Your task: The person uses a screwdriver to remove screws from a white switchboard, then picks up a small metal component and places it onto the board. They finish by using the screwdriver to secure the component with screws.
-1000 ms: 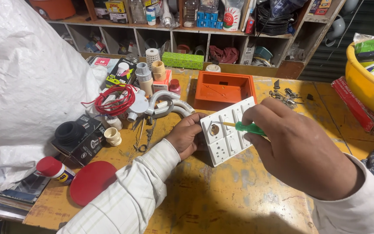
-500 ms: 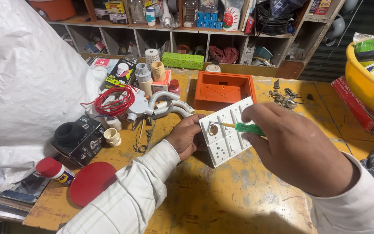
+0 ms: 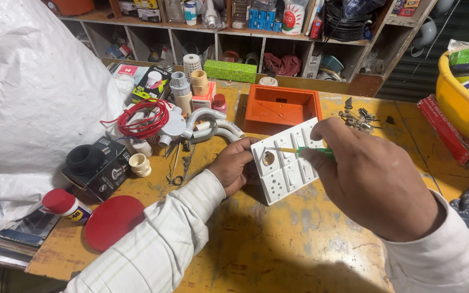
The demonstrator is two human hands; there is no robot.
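Observation:
My left hand (image 3: pixel 235 164) grips the left edge of a white switch plate (image 3: pixel 286 171) and holds it tilted on the yellow workbench (image 3: pixel 278 239). My right hand (image 3: pixel 373 179) is closed around a green-handled screwdriver (image 3: pixel 313 152). Its shaft points left across the plate's upper part, the tip near a round hole in the plate. Just behind the plate sits an orange plastic box (image 3: pixel 280 108).
Left of the plate lie white pipe bends (image 3: pixel 215 127), a red wire coil (image 3: pixel 142 119), a black rubber ring on a black box (image 3: pixel 85 159), a red disc (image 3: pixel 114 221) and a big white plastic sheet (image 3: pixel 33 92). Small screws (image 3: pixel 356 116) and a yellow tub (image 3: pixel 462 103) are to the right. Shelves stand behind.
My right hand has shifted slightly with the screwdriver on the plate. My left hand still holds the plate in the same spot.

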